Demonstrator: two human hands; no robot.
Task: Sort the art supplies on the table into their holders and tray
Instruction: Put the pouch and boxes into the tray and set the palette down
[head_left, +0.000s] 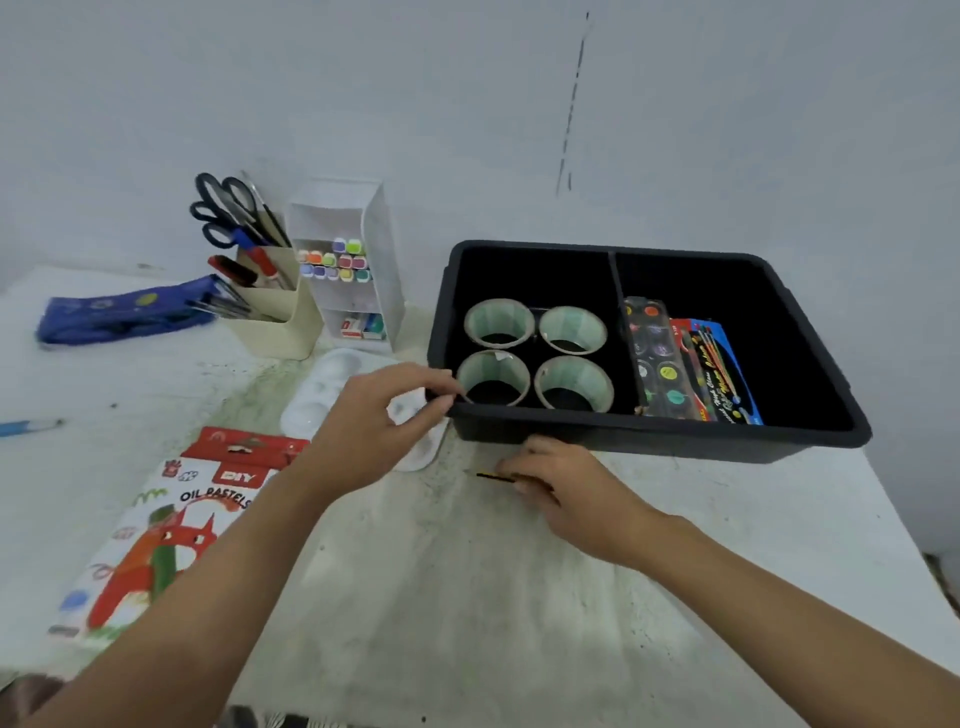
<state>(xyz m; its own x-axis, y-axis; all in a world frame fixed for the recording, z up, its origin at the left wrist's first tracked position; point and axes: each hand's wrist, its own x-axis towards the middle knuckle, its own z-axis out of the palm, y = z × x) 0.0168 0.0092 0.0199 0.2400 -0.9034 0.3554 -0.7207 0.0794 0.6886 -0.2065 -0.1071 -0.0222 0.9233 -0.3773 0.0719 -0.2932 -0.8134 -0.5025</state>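
A black tray (660, 436) holds several tape rolls (498, 322) on its left side, and a watercolour set (654, 358) and a blue brush pack (727, 374) on its right. My left hand (374, 426) hovers at the tray's front left corner, thumb and forefinger pinched together by the rim; whether they hold anything is unclear. My right hand (566, 488) grips a black and yellow pencil (491, 475) low over the table in front of the tray. A white palette (332, 384) lies partly under my left hand.
An oil pastels box (171, 525) lies at the front left. Behind stand a cream holder (280, 317) with scissors (223, 208) and pens, and a white organiser (358, 291) with markers. A blue pencil case (124, 312) and a blue pen (26, 427) lie far left.
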